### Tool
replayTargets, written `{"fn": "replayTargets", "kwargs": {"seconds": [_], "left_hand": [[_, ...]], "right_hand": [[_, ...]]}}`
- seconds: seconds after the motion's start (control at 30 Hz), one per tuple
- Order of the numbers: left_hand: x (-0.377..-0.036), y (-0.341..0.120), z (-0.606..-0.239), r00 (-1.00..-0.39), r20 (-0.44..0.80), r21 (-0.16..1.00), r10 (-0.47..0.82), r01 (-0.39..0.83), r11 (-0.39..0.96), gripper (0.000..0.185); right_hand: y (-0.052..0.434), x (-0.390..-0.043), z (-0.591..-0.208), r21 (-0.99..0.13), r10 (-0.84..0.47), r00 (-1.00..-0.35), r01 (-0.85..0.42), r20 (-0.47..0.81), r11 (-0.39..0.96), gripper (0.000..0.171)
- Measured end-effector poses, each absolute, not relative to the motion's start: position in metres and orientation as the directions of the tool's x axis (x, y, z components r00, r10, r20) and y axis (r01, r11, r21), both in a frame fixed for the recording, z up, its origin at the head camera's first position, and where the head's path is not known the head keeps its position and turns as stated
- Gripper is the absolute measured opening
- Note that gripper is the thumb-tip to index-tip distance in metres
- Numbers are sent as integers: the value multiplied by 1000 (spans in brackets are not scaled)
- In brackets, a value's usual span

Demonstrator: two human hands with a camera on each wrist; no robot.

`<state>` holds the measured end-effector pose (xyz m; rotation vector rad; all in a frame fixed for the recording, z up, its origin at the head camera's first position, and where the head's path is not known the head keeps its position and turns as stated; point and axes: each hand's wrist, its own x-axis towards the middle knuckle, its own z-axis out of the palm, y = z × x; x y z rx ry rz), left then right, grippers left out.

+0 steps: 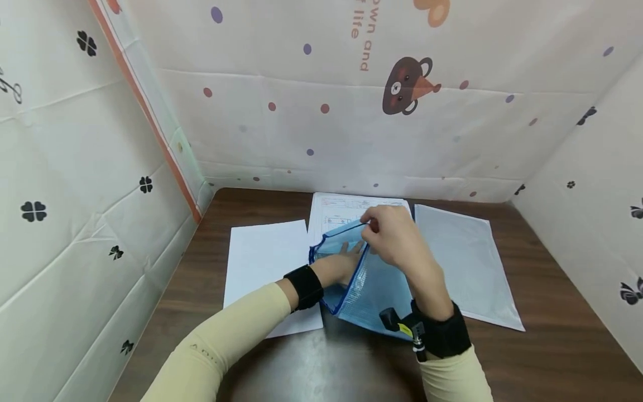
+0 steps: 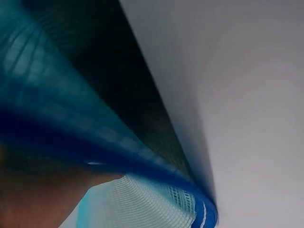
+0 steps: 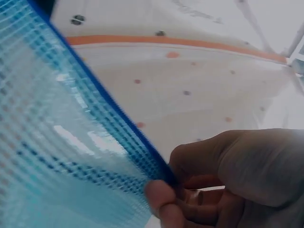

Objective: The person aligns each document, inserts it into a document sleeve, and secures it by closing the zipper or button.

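A blue mesh zipper pouch point(image 1: 374, 290) lies on the brown table point(image 1: 552, 335), its mouth held open toward the left. My left hand point(image 1: 341, 262) reaches inside the mouth, and its fingers show straight through the mesh. The right hand point(image 1: 389, 234) pinches the pouch's upper zipper edge and lifts it. The right wrist view shows that thumb and those fingers point(image 3: 168, 190) clamped on the dark blue edge of the pouch point(image 3: 61, 142). In the left wrist view the blurred pouch rim point(image 2: 71, 128) arches over my left hand point(image 2: 38, 194), beside white paper point(image 2: 247, 95).
A blank white sheet point(image 1: 261, 262) lies left of the pouch, under my left forearm. A printed sheet point(image 1: 341, 209) sits behind it and a pale plastic sleeve point(image 1: 462, 262) to the right. Patterned cloth walls point(image 1: 326, 111) close in three sides.
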<state>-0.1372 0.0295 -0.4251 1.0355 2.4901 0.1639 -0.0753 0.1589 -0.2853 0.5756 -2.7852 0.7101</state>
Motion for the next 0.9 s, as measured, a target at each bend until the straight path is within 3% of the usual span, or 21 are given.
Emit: {"fn": "replayTargets", "kwargs": {"seconds": [0.17,0.4,0.63,0.9], "left_hand": [[-137,34,-428,-603,-364,283,710,655,701,97],[-135,27,-424,-650,-317,253,691,645,721,92],[-137,21,-425,-620,-209,120,756,751,649,81],[-129,3,-403,-640,-109,-21,761,767,642,89]], "right_hand": [[168,-71,-286,-435,-298,-908,-404,293,805,23],[164,-81,-290,-456,-340,-891,-448,302,769,20],[164,-89,-293,-486,-333,-897,-438,291,756,18],[182,-93,-293,-502,-267,-914,-392,305,771,17]]}}
